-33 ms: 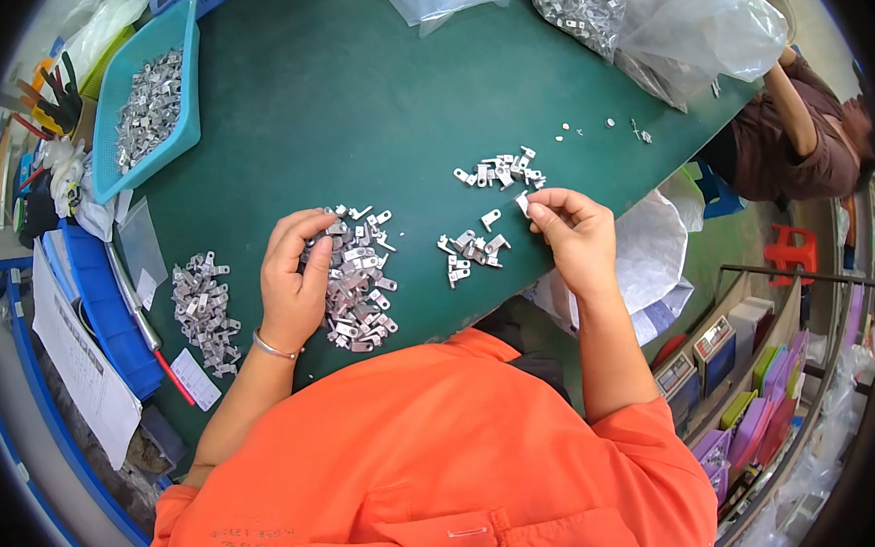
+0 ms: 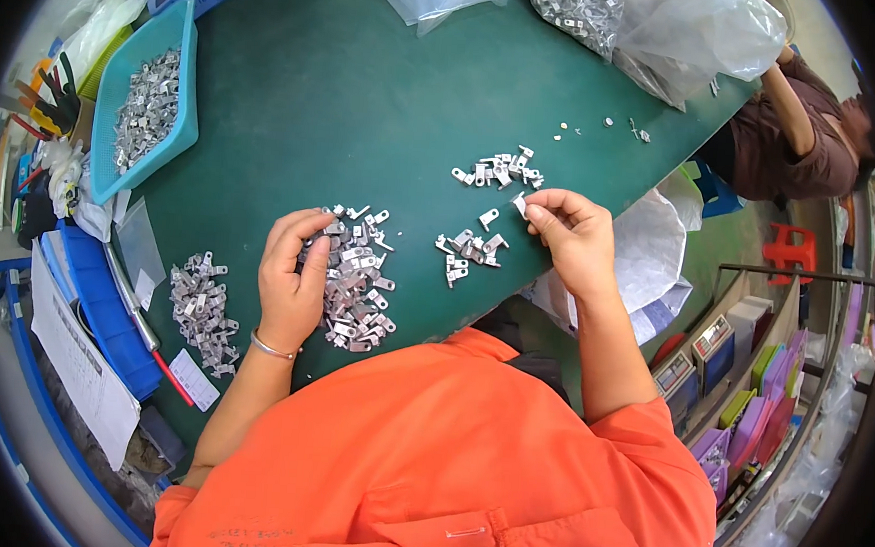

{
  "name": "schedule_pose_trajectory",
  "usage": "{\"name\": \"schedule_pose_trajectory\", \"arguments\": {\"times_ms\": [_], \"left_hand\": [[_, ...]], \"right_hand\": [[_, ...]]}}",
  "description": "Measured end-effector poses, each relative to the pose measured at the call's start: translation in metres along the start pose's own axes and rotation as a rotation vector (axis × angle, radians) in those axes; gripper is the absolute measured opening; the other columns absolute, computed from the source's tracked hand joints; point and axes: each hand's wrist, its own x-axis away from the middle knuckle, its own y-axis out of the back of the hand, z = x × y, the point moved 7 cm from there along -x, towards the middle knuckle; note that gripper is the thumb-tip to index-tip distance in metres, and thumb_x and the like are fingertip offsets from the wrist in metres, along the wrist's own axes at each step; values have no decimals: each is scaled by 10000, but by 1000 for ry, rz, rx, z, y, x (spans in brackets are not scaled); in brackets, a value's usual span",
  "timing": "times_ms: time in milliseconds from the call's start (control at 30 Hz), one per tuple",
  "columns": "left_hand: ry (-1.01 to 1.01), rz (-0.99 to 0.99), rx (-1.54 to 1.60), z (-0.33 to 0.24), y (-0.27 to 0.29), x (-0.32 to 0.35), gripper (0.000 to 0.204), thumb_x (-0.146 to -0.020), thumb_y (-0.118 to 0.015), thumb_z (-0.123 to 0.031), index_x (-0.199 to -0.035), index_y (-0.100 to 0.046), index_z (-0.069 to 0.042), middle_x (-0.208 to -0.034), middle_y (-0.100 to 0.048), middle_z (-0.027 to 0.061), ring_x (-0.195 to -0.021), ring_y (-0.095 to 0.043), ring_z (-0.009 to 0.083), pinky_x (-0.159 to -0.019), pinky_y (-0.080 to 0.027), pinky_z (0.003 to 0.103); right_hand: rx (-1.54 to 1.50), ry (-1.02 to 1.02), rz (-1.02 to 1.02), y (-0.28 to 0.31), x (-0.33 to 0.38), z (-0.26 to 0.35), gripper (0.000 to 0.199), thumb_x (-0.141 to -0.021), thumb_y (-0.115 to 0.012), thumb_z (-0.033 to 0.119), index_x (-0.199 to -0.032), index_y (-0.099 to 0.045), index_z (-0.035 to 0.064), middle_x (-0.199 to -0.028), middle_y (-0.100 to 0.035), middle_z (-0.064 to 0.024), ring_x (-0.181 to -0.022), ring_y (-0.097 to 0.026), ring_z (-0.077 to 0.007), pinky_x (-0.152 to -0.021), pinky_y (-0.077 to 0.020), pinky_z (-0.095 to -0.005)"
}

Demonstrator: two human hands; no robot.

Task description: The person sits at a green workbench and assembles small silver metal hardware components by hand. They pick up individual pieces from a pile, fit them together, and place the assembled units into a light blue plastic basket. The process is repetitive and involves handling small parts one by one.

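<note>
Green worktable (image 2: 297, 115); red stool (image 2: 794, 257) on floor; shelving (image 2: 751, 393) right.

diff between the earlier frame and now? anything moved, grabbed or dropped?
No visible change. The left hand rests on the middle pile of metal parts, and the right hand pinches one small metal part at its fingertips, as before. The other piles and the blue basket lie as they did.

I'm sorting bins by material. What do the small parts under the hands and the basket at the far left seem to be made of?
The small parts look like stamped metal, probably steel: silvery grey, flat, with dull glints. The left hand rests on this pile; the right hand pinches one. The turquoise basket looks like moulded plastic, with a matte, evenly coloured latticed wall.
</note>
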Motion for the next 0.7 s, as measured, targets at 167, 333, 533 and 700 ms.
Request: {"name": "schedule_pose_trajectory", "arguments": {"times_ms": [167,333,533,700], "left_hand": [[11,-4,22,0,-1,0,182,-883,-572,-32,-1049,-641,-3,-1076,-619,138,-996,-604,252,-869,-470,318],[12,-9,15,-1,0,0,180,-877,-575,-22,-1044,-640,-2,-1073,-620,140,-993,-606,251,-864,-473,315],[12,-12,19,-1,0,0,178,-877,-573,-19,-1041,-639,-1,-1071,-617,140,-996,-605,253,-867,-473,318],[15,-7,22,0,0,0,180,-880,-571,-24,-1044,-639,-1,-1073,-616,140,-1003,-604,257,-873,-471,320]], "right_hand": [[241,259,115,-14,7,0,101,-826,-671,30,-926,-681,20,-802,-653,-78,-672,-610,-154,-620,-486,-275],[616,583,-191,-24,-5,25,106,-792,-694,51,-884,-653,19,-808,-607,-121,-680,-610,-262,-615,-500,-332],[439,582,-149,-12,3,33,124,-777,-706,24,-891,-659,12,-840,-645,-111,-721,-630,-264,-653,-517,-340],[607,751,3,-28,9,38,137,-760,-679,8,-895,-682,33,-817,-614,-74,-743,-579,-258,-662,-488,-343]]}}
